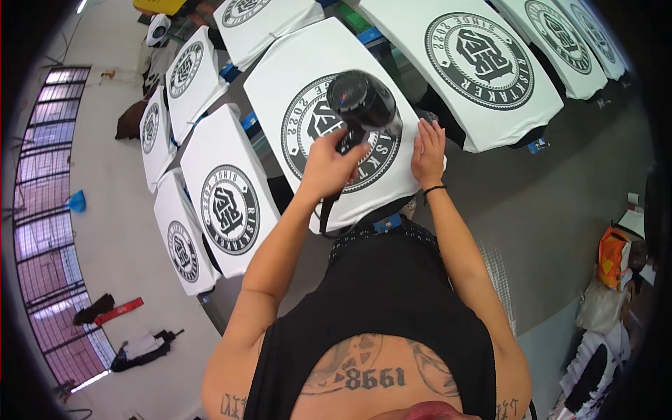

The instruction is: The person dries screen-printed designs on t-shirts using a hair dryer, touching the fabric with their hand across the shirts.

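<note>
Here, the left hand's (334, 165) fingers clasp a hair dryer (364, 101); the right hand's (428, 155) lie straight on a shirt (297, 91).

Your left hand (332, 168) curls into a grip, forearm (281, 241) angled inward. Your right hand (428, 157) is flattened, fingers (435, 133) pointing forward.

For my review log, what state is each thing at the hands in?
White cloth with round dark print: spread flat
Black plastic hair dryer: held over the cloth; on or off, unclear
Bare left hand: closed on the dryer
Bare right hand: open, at the cloth's edge
</note>
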`<state>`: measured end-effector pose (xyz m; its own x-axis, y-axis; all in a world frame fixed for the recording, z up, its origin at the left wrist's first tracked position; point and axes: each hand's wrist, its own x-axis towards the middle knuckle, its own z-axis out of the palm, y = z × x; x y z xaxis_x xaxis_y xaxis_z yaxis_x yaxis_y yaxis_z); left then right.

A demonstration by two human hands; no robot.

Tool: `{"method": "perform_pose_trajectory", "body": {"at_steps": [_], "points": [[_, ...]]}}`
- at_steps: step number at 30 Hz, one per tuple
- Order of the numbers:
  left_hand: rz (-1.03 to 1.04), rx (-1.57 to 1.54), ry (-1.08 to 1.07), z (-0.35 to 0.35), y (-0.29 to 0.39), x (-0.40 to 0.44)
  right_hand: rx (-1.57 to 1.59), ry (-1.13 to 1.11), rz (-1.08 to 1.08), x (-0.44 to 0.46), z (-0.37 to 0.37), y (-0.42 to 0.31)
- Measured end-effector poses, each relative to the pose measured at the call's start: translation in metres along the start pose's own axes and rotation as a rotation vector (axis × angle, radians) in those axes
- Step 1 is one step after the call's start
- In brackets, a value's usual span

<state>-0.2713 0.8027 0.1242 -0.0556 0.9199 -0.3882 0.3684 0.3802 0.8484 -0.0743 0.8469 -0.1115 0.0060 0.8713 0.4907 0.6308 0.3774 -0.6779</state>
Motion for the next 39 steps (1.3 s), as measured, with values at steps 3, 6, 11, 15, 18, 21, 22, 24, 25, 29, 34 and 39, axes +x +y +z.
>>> {"method": "perform_pose_trajectory", "body": {"at_steps": [3, 6, 11, 15, 18, 21, 22, 24, 25, 29, 34, 39], "points": [[0.015, -0.001, 0.029, 0.0, 0.013, 0.037, -0.02, -0.029, 0.002, 0.001, -0.001, -0.004], [0.042, -0.096, 0.0, -0.009, 0.013, 0.061, -0.036, -0.031, 0.01, 0.002, -0.002, -0.006], [0.063, -0.055, 0.1, -0.02, 0.016, 0.069, -0.029, -0.036, 0.017, 0.003, -0.004, -0.008], [0.029, -0.137, 0.074, -0.027, 0.016, 0.064, -0.037, -0.053, 0.017, 0.004, -0.004, -0.009], [0.01, -0.08, 0.101, -0.024, 0.016, 0.056, -0.054, -0.061, 0.014, 0.004, -0.004, -0.008], [0.03, -0.062, 0.132, -0.02, 0.011, 0.06, -0.066, -0.061, 0.01, 0.005, -0.003, -0.008], [0.05, -0.122, 0.111, -0.018, 0.012, 0.06, -0.069, -0.057, 0.01, 0.004, -0.003, -0.008], [0.036, -0.168, 0.12, -0.01, 0.015, 0.057, -0.063, -0.055, 0.005, 0.004, -0.004, -0.009], [0.053, -0.162, 0.075, -0.007, 0.015, 0.056, -0.058, -0.047, 0.004, 0.003, -0.005, -0.007], [0.068, -0.003, 0.089, -0.005, 0.015, 0.037, -0.05, -0.023, 0.007, 0.007, -0.009, -0.007], [-0.007, -0.045, 0.007, -0.02, -0.004, -0.003, -0.069, -0.13, -0.106, 0.026, -0.014, -0.013], [-0.073, 0.029, 0.052, -0.023, -0.022, -0.049, -0.173, -0.343, -0.209, 0.041, 0.002, -0.017]]}}
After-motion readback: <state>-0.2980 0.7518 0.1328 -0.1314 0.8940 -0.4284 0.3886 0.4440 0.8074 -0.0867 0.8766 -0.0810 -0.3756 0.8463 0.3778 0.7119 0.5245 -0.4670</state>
